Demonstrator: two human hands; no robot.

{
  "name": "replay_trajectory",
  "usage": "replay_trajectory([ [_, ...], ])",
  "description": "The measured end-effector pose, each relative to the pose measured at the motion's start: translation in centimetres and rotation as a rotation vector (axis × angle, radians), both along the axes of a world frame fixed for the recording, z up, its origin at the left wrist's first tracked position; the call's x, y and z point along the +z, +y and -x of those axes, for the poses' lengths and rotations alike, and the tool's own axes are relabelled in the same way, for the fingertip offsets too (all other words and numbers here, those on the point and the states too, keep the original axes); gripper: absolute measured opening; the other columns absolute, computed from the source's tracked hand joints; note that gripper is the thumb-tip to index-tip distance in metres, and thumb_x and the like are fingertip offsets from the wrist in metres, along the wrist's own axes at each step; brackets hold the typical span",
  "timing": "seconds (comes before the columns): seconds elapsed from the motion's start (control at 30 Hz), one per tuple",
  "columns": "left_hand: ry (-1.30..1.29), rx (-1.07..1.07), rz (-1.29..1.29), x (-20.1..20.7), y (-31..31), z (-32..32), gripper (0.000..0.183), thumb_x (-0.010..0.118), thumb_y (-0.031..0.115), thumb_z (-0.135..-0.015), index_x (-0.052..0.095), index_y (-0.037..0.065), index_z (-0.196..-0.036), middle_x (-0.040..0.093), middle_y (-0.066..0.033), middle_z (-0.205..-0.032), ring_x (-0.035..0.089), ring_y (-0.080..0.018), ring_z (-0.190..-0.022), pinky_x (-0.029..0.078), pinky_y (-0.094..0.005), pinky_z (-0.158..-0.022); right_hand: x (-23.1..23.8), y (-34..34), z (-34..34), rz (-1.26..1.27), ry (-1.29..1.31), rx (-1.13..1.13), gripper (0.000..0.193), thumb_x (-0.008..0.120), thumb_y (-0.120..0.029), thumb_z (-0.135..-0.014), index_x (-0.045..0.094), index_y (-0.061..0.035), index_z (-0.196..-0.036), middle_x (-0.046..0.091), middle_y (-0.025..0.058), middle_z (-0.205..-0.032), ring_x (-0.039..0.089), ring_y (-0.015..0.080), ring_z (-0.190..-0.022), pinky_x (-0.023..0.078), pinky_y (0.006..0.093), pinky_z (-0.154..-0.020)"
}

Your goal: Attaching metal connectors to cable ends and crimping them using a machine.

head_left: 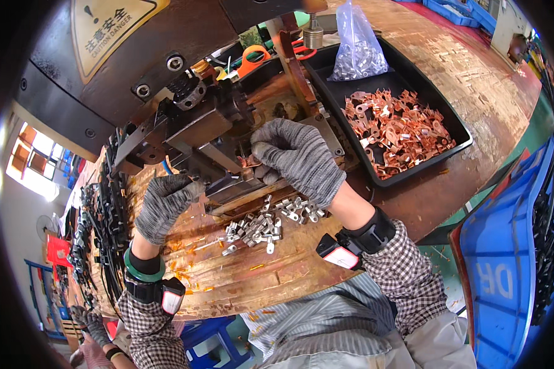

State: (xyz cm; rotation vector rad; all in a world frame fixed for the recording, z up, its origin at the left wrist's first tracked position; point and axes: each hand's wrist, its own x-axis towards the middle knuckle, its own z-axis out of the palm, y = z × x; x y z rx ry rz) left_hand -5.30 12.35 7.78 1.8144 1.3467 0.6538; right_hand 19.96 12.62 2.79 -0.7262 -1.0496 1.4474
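My right hand (pixel 298 157), in a grey knit glove, reaches into the working gap of a dark metal press (pixel 197 132). Its thumb and fingers are closed around a small copper cable lug (pixel 249 161), partly hidden by the glove and the press parts. Gloved the same way, my left hand (pixel 166 206) is at the near left side of the press with its fingertips pinched together. Whatever they hold is too small and dark to make out. Several silver cable lugs (pixel 258 227) lie in a loose heap on the wooden table (pixel 246 270), just below both hands.
Right of the press, a black tray (pixel 388 178) holds many copper lugs (pixel 400 132) and a plastic bag of silver lugs (pixel 360 55). Orange-handled scissors (pixel 252 60) lie behind. Black cables (pixel 104 234) line the left; a blue bin (pixel 498 258) stands right. Another person's gloved hand (pixel 92 326) shows lower left.
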Motion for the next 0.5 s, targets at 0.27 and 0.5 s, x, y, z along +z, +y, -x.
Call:
replay_trajectory([
  [0.27, -0.01, -0.045, -0.038, 0.5, -0.2, -1.1, 0.02, 0.06, 0.013, -0.079, 0.063, -0.004, -0.089, 0.064, -0.008, -0.077, 0.058, -0.0132, -0.071, 0.045, -0.0243, -0.064, -0.3, 0.0, -0.2, -0.058, -0.063, -0.048, 0.011, 0.057, -0.004, -0.079, 0.057, 0.0003, -0.089, 0.06, 0.0046, -0.072, 0.057, 0.0091, -0.057, 0.05, 0.0222, -0.05],
  [0.5, -0.001, -0.01, -0.077, 0.6, -0.5, -1.4, 0.019, 0.059, 0.013, -0.079, 0.064, -0.003, -0.088, 0.064, -0.0094, -0.076, 0.058, -0.0142, -0.07, 0.045, -0.0244, -0.063, -1.0, 0.1, -0.2, -0.288, -0.332, -0.301, 0.014, 0.061, -0.012, -0.078, 0.058, -0.0018, -0.086, 0.06, 0.0072, -0.07, 0.058, 0.0124, -0.062, 0.047, 0.0256, -0.06],
])
